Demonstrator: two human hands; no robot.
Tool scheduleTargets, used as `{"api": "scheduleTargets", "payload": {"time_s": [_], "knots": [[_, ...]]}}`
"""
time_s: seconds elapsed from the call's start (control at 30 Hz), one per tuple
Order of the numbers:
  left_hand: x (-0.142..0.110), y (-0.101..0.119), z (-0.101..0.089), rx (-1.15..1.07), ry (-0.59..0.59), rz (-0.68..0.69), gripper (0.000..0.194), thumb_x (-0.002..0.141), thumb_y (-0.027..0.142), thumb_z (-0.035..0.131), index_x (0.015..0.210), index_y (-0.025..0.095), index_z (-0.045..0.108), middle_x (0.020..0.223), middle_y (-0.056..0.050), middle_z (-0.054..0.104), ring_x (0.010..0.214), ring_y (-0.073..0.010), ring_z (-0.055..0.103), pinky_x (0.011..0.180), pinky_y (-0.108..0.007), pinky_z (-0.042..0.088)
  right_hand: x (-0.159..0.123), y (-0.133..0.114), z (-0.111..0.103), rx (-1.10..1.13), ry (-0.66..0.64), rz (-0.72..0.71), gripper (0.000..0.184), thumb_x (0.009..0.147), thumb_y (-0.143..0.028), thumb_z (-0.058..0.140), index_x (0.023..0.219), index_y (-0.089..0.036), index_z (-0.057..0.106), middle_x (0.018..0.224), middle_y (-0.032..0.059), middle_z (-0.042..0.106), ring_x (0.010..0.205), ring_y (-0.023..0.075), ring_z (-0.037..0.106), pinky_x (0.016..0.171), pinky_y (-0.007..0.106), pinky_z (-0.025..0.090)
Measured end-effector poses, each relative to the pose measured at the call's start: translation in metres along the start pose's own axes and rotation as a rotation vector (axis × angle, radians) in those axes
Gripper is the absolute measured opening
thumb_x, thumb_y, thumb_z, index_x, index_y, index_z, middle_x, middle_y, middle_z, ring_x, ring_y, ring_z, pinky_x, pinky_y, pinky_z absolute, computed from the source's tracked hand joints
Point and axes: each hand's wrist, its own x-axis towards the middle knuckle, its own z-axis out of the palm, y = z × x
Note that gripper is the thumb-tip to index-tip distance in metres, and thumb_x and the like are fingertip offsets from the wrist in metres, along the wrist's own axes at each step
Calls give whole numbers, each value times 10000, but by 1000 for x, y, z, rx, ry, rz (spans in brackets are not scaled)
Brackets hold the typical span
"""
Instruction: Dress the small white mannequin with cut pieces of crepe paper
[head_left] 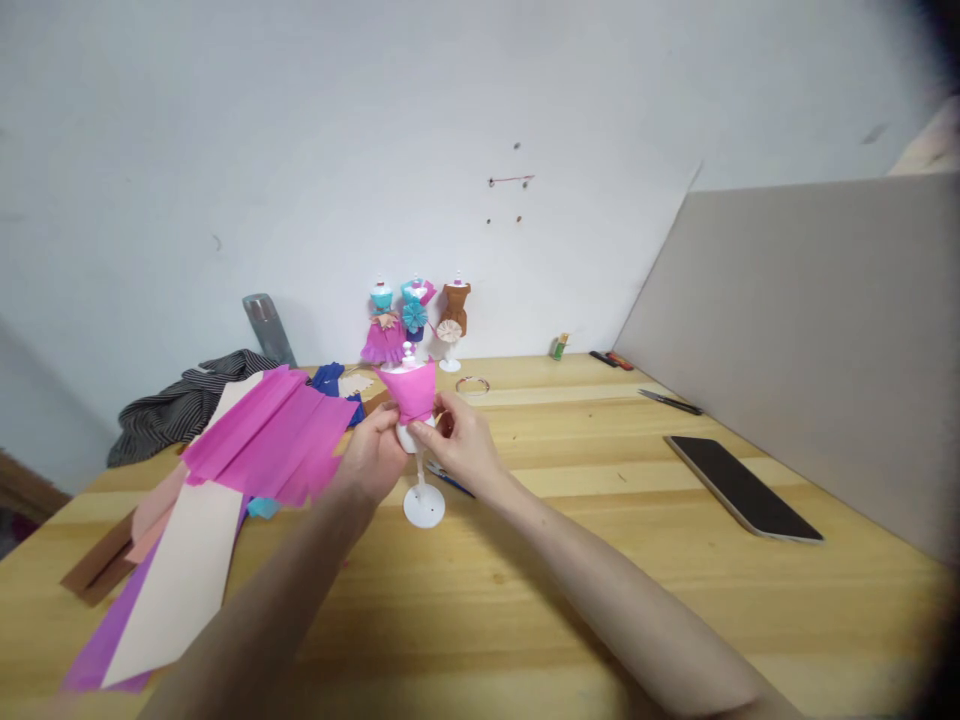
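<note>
A small white mannequin stand (423,505) rests on the wooden table (570,590) with a piece of pink paper (411,388) wrapped round its torso. My left hand (373,455) is closed on the left side of the torso, fingertips pinching the lower edge of the pink paper. My right hand (459,440) grips the right side, thumb and fingers pressed on the same paper edge. Both hands meet at the mannequin's waist and hide it.
Sheets of pink, peach and brown paper (247,440) lie at the left. Three dressed mannequins (415,320) stand by the wall. A dark tablet (742,487), scissors (670,402), a wire ring (472,384), striped cloth (184,405) and a grey partition (817,330) are around.
</note>
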Motion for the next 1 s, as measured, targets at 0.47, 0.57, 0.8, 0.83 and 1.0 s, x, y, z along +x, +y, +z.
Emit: {"api": "scheduleTargets", "payload": {"time_s": [0.47, 0.57, 0.8, 0.83, 1.0], "knots": [[-15, -6, -3, -32, -89, 64, 54, 814, 225, 617, 766, 204, 601, 960, -74, 695, 1158, -276, 569, 1001, -402, 426, 0, -2, 2, 25, -16, 31, 191, 752, -354, 610, 796, -173, 571, 622, -27, 501, 568, 134, 463, 517, 236, 331], [-16, -7, -3, -19, -83, 85, 60, 828, 237, 601, 778, 209, 617, 989, -84, 694, 1158, -274, 568, 983, -388, 444, 0, -5, 2, 29, -16, 34, 189, 746, -349, 618, 796, -172, 574, 632, -25, 515, 572, 133, 470, 519, 234, 335], [-20, -10, -10, 41, -122, 148, 236, 737, 280, 717, 928, 192, 609, 1055, -116, 679, 1129, -285, 586, 974, -393, 448, -1, 2, 5, 60, -22, 28, 197, 754, -357, 642, 793, -177, 573, 631, -34, 512, 566, 123, 460, 517, 224, 326], [-20, -10, -10, 58, -110, 147, 300, 701, 277, 751, 943, 182, 599, 1038, -113, 681, 1110, -288, 597, 969, -403, 450, -1, 4, 6, 72, -21, 27, 194, 757, -355, 644, 799, -179, 575, 626, -38, 505, 563, 121, 456, 515, 222, 324], [-24, -6, -3, 174, -6, 134, 374, 625, 233, 791, 929, 175, 580, 944, -70, 695, 1060, -263, 624, 944, -373, 464, -2, 6, 5, 131, 1, 59, 174, 735, -314, 676, 823, -184, 599, 637, -51, 511, 554, 105, 439, 519, 210, 333]]}}
